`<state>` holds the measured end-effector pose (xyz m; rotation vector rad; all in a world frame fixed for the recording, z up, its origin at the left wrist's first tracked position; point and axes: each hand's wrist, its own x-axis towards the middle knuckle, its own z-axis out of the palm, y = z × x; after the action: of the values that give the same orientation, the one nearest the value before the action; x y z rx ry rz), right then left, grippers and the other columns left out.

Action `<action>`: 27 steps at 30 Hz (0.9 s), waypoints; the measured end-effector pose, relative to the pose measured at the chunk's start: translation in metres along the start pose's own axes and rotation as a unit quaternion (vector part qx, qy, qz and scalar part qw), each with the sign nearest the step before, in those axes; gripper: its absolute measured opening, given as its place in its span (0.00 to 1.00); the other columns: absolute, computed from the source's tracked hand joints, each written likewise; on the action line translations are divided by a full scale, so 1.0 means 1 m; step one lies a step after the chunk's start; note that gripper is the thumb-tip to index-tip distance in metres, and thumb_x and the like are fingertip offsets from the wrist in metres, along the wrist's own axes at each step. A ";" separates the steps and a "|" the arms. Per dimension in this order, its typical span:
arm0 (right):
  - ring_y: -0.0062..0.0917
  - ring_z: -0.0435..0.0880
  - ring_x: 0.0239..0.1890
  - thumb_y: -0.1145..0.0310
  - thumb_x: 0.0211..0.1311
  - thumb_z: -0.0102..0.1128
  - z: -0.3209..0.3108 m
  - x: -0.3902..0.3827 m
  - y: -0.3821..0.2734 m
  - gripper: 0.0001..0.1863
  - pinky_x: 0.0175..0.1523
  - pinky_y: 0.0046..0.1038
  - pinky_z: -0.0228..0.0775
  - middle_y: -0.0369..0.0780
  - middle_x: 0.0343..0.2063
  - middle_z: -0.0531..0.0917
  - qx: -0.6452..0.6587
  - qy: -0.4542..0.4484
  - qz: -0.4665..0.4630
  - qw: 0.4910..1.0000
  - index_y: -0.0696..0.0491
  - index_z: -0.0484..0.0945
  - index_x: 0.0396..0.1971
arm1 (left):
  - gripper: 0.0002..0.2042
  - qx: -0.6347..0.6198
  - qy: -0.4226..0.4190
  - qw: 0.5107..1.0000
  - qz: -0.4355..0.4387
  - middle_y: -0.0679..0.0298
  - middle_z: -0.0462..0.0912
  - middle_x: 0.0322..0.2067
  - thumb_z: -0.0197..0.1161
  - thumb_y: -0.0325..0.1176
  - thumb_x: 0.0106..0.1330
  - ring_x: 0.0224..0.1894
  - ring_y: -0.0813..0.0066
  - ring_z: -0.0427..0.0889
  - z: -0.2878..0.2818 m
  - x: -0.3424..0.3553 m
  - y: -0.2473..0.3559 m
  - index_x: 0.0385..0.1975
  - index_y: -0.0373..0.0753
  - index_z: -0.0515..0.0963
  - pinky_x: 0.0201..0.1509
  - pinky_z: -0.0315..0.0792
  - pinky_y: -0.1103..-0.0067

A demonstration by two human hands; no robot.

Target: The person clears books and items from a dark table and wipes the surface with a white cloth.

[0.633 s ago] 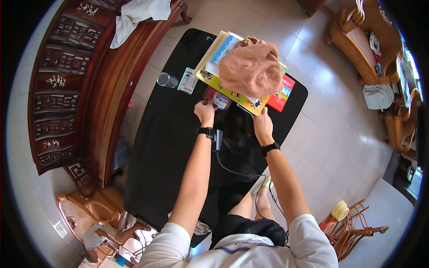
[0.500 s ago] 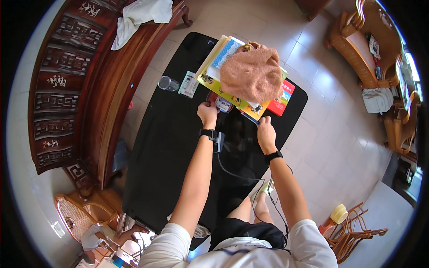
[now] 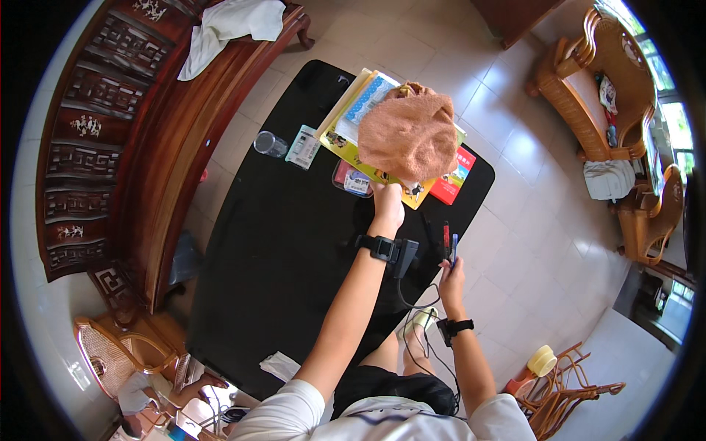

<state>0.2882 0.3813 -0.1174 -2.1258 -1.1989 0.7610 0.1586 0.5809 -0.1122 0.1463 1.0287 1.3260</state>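
My left hand (image 3: pixel 387 197) is curled at the front edge of the yellow book stack (image 3: pixel 414 197), beside the pink-lidded clear box (image 3: pixel 346 176); what its fingers grip is hidden. A peach towel (image 3: pixel 407 132) lies heaped on the stack, with a red booklet (image 3: pixel 448 187) to its right. My right hand (image 3: pixel 451 272) is closed on a red pen (image 3: pixel 446 239) and a blue pen (image 3: pixel 454 250), held upright near the table's right edge.
Black table (image 3: pixel 257 279) carries a clear cup (image 3: pixel 268 144), a pale card (image 3: pixel 301 147) and white cloth (image 3: pixel 279 366). A carved bench (image 3: pixel 132 184) stands left, wooden armchairs (image 3: pixel 603 147) right. Another person (image 3: pixel 147 389) sits at lower left; cables hang beside my legs.
My left hand has moved rightward and slightly down along the stack's edge. My right hand has pulled back toward me from the stack, bringing the two pens out.
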 end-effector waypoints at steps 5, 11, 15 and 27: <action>0.33 0.75 0.23 0.73 0.60 0.46 -0.011 0.005 -0.007 0.06 0.30 0.27 0.65 0.45 0.22 0.75 0.010 0.045 -0.021 0.999 0.59 0.65 0.33 | 0.27 -0.006 0.033 0.999 -0.003 0.60 0.64 0.41 0.41 0.15 0.31 0.47 0.65 0.64 0.021 0.001 0.000 0.41 0.33 0.60 0.50 0.62 0.80; 0.28 0.74 0.22 0.72 0.56 0.53 -0.019 0.044 -0.074 0.07 0.30 0.24 0.65 0.42 0.23 0.75 0.003 0.041 -0.079 0.996 0.58 0.74 0.34 | 0.25 0.047 -0.068 0.996 -0.023 0.62 0.66 0.42 0.46 0.17 0.40 0.45 0.70 0.65 -0.017 0.001 0.009 0.46 0.33 0.62 0.52 0.59 0.81; 0.34 0.76 0.25 0.73 0.48 0.58 0.002 0.077 -0.117 0.09 0.30 0.27 0.69 0.40 0.26 0.76 -0.032 0.027 -0.229 0.973 0.55 0.76 0.32 | 0.24 0.170 0.053 0.984 0.026 0.56 0.67 0.48 0.47 0.20 0.48 0.52 0.69 0.65 -0.044 -0.009 0.021 0.50 0.29 0.60 0.54 0.60 0.80; 0.36 0.76 0.28 0.68 0.44 0.60 0.057 0.141 -0.166 0.10 0.31 0.33 0.69 0.43 0.32 0.71 -0.126 0.016 -0.254 0.959 0.53 0.76 0.29 | 0.10 0.349 0.064 0.912 0.207 0.60 0.75 0.35 0.48 0.23 0.55 0.37 0.74 0.75 -0.049 0.002 0.043 0.38 0.30 0.69 0.43 0.68 0.81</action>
<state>0.2176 0.5883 -0.0647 -1.8726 -1.8024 0.3543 0.0944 0.5734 -0.1146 0.8677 1.6170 1.2926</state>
